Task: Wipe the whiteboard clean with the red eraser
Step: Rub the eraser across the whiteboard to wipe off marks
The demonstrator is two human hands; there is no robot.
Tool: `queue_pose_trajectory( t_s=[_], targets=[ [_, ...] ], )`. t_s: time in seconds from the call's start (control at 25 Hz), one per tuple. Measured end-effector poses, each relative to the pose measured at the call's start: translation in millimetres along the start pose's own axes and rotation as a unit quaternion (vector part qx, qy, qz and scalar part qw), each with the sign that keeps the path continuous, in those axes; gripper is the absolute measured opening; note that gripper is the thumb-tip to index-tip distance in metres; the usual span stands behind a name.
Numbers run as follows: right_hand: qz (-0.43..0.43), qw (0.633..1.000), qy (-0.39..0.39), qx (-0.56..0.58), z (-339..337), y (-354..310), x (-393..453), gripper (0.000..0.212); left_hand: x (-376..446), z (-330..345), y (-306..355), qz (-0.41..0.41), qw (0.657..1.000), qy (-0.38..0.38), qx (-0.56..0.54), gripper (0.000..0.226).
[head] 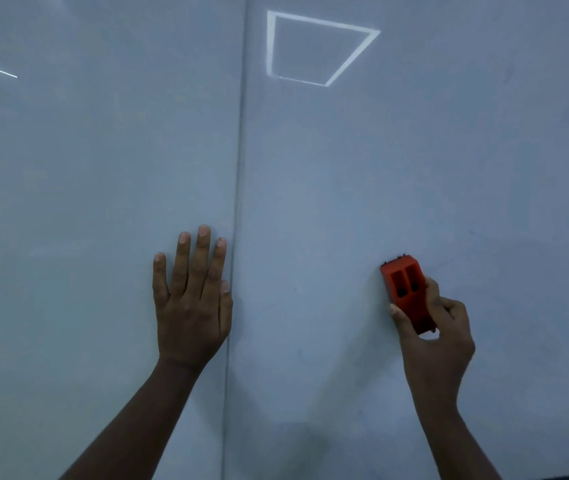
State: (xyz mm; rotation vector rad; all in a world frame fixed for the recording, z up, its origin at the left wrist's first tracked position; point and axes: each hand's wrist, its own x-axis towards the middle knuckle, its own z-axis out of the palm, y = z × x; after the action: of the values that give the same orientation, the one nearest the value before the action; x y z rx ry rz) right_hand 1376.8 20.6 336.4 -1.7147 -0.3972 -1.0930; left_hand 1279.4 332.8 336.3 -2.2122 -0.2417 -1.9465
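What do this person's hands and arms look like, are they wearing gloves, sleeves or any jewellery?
Both are bare. The left hand and the right hand wear no gloves, and no rings show on the fingers. Neither wrist carries a watch or bracelet. Both forearms are uncovered as far as the bottom edge of the picture, so no sleeve is in view. The fingernails are short and unpainted.

One red eraser [406, 294], two hands, two whiteboard panels.
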Motion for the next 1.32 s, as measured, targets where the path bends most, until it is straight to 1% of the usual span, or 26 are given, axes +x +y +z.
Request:
queue_pose_trajectory(
  t_s=[0.12,0.24,0.32,0.48,0.6,0.68,0.76,0.84,0.88,0.96,1.0,1.04,1.12,1.2,1.24,1.32],
  targets=[
    [-0.031,0.999,-0.012,-0.004,14.7,-19.8,-1.6,0.070,-2.1,0.1,0.5,-0.001,1.000,-0.002,-0.002,0.061],
    [-0.121,0.990,-0.066,-0.009,38.7,-50.0,-22.8,0.065,-5.8,0.3,0.8,0.000,1.000,0.000,-0.004,0.062],
    [-0.176,0.976,-0.113,-0.057,52.8,-62.4,-49.8,0.066,-8.7,0.4,0.1,0.002,1.000,-0.004,-0.002,0.062],
    [-0.270,0.932,-0.191,-0.150,65.0,-39.8,-117.4,0.065,-19.1,0.2,-3.0,0.015,1.000,-0.007,-0.002,0.063],
    [-0.312,0.909,-0.218,-0.169,65.3,-22.6,-140.5,0.063,-27.8,0.4,-5.9,0.025,1.000,-0.013,0.001,0.063],
    [-0.317,0.908,-0.220,-0.165,60.8,-27.8,-129.4,0.063,-33.1,0.6,-6.1,0.021,1.000,-0.014,0.001,0.063],
    [-0.283,0.931,-0.185,-0.138,52.9,-37.6,-97.7,0.067,-36.9,1.0,-4.9,0.018,1.000,-0.010,-0.003,0.062],
    [-0.189,0.972,-0.124,-0.069,43.9,-44.2,-55.3,0.068,-39.5,1.7,-4.4,0.019,1.000,-0.005,-0.001,0.061],
    [-0.136,0.986,-0.087,-0.033,40.0,-44.7,-35.2,0.067,-41.0,1.7,-4.7,0.020,1.000,-0.005,-0.002,0.061],
    [-0.049,0.998,-0.040,0.018,35.9,-42.6,-9.7,0.069,-44.5,1.8,-5.2,0.022,1.000,-0.005,-0.006,0.061],
    [-0.031,0.999,-0.035,0.027,36.5,-42.0,-6.3,0.071,-46.8,2.1,-5.3,0.021,1.000,-0.007,-0.007,0.061],
    [-0.036,0.998,-0.036,0.026,37.7,-42.4,-8.0,0.070,-48.7,2.5,-4.9,0.019,1.000,-0.008,-0.007,0.062],
    [-0.087,0.995,-0.055,0.010,42.4,-44.2,-25.7,0.067,-52.4,2.8,-3.6,0.014,1.000,-0.012,-0.005,0.062],
    [-0.150,0.983,-0.100,-0.036,51.5,-41.4,-62.4,0.065,-55.7,3.4,-3.5,0.015,1.000,-0.016,-0.006,0.063],
    [-0.181,0.972,-0.129,-0.070,56.7,-36.8,-87.2,0.064,-57.1,3.4,-3.7,0.017,1.000,-0.017,-0.007,0.063],
    [-0.249,0.940,-0.188,-0.137,66.9,-17.4,-147.3,0.063,-59.7,3.6,-3.7,0.017,1.000,-0.017,-0.008,0.064]
  ],
)
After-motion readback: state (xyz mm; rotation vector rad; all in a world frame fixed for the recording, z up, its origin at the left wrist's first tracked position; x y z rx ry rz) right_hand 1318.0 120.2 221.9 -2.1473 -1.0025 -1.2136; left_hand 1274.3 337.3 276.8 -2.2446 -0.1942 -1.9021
